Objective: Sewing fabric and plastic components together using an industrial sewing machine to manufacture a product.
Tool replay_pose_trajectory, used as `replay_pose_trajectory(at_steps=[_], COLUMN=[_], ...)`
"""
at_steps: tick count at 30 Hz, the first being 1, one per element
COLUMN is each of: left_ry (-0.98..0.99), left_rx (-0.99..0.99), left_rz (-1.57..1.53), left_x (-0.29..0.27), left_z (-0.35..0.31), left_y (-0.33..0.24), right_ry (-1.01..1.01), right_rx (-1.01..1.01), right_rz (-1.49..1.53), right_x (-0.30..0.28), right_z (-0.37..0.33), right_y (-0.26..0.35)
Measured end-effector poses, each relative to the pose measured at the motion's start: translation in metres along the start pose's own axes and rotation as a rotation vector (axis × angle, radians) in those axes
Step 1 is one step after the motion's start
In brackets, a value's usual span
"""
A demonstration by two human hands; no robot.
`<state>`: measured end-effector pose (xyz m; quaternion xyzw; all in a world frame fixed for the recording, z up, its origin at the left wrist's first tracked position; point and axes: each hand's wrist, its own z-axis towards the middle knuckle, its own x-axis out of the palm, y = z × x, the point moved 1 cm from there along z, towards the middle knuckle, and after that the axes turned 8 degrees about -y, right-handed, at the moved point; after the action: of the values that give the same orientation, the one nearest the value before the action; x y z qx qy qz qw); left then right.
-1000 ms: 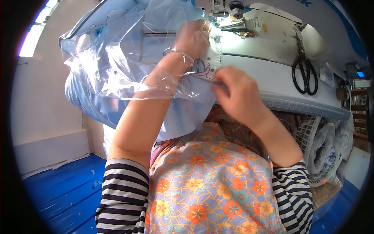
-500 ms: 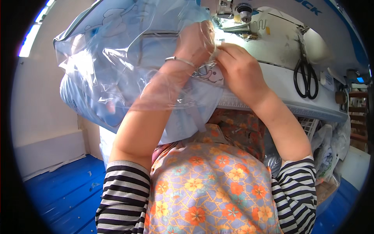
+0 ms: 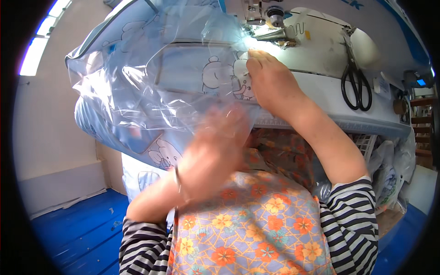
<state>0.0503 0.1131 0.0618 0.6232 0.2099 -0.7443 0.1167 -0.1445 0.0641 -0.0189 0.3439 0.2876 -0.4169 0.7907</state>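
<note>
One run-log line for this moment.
left hand: motion-blurred, near clear plastic | right hand: touching blue printed fabric, near sewing machine | black-handled scissors: to right hand's right

Left sleeve (image 3: 144, 245): black and whitish stripes
Right sleeve (image 3: 352, 224): same stripes, creased
Apron (image 3: 252, 236): mauve, floral in orange, yellow and teal
Left bracelet (image 3: 178, 181): thin, pale band

left hand (image 3: 213, 149) blurred, its grip unclear; sewing machine (image 3: 389, 32) cut off above
</note>
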Motion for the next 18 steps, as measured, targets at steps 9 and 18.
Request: replay_pose_trajectory(at_steps=[9, 18], left_ry=[-0.219, -0.475], left_rx=[-0.245, 0.009], left_rz=[-0.222, -0.063], left_x=[0.032, 0.060], left_z=[0.107, 0.095], left_y=[0.079, 0.095], right_ry=[-0.042, -0.028], right_rx=[0.087, 0.048], right_rz=[0.027, 0.050], right_x=[0.005, -0.026], right_z=[-0.003, -0.060], right_y=[0.006, 0.062])
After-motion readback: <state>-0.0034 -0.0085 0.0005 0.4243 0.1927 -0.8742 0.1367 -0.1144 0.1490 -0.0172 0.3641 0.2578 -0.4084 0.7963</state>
